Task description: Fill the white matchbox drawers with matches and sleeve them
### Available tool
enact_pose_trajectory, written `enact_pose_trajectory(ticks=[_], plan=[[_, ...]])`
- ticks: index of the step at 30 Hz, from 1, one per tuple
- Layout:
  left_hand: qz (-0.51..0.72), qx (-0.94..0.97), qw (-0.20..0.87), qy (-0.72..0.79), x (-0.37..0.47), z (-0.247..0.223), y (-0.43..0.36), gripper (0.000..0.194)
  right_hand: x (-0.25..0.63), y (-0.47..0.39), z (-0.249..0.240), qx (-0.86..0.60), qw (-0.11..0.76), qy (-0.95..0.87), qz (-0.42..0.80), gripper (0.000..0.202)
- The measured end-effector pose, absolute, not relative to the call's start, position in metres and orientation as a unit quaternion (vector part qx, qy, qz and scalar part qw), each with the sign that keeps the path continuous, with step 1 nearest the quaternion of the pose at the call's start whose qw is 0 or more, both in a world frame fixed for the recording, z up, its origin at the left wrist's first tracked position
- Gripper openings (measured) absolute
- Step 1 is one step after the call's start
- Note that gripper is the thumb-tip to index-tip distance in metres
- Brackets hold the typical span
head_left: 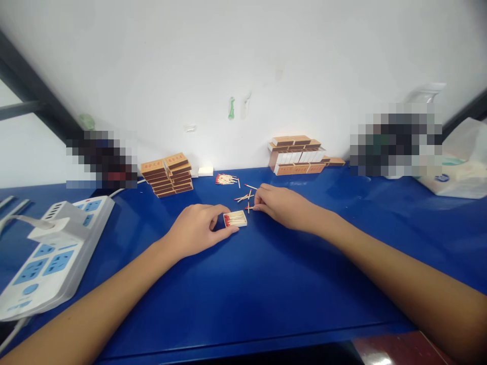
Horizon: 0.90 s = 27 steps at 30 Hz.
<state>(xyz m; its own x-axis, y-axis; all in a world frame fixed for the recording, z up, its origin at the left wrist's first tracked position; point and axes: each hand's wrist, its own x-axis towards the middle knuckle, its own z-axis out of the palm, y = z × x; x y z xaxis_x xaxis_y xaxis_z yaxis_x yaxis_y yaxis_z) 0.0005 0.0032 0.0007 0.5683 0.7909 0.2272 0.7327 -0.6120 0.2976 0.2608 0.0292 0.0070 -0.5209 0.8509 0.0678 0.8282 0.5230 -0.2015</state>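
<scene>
My left hand (196, 230) pinches the open matchbox tray (235, 219) flat on the blue table (266, 284). My right hand (279, 205) closes its fingertips on a loose match (249, 207) beside it. I should lift it level, head aligned with those inside.

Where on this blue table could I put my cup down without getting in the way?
Bare blue table lies between the two forearms, and right of the right hand. It is crowded around the open matchbox tray, loose matches and left hand.
</scene>
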Motion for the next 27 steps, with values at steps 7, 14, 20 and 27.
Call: enact_pose_trajectory(ticks=[7,14,20,27], plan=[[0.175,0.883,0.081,0.428,0.0002,0.0001,0.0025,0.038,0.2669,0.0289,0.0166,-0.474,0.083,-0.873,0.08,0.016],[0.176,0.882,0.08,0.43,0.0,-0.0005,0.0031,0.04,0.2645,0.0284,0.0118,-0.479,0.054,-0.873,0.079,0.017],[0.173,0.883,0.077,0.429,0.0001,0.0003,0.0024,0.04,0.2623,0.0254,0.0127,-0.478,0.047,-0.874,0.074,0.017],[0.171,0.883,0.084,0.429,0.0009,0.0015,0.0023,0.038,0.2594,0.0206,0.0172,-0.422,0.152,-0.889,0.093,0.019]])
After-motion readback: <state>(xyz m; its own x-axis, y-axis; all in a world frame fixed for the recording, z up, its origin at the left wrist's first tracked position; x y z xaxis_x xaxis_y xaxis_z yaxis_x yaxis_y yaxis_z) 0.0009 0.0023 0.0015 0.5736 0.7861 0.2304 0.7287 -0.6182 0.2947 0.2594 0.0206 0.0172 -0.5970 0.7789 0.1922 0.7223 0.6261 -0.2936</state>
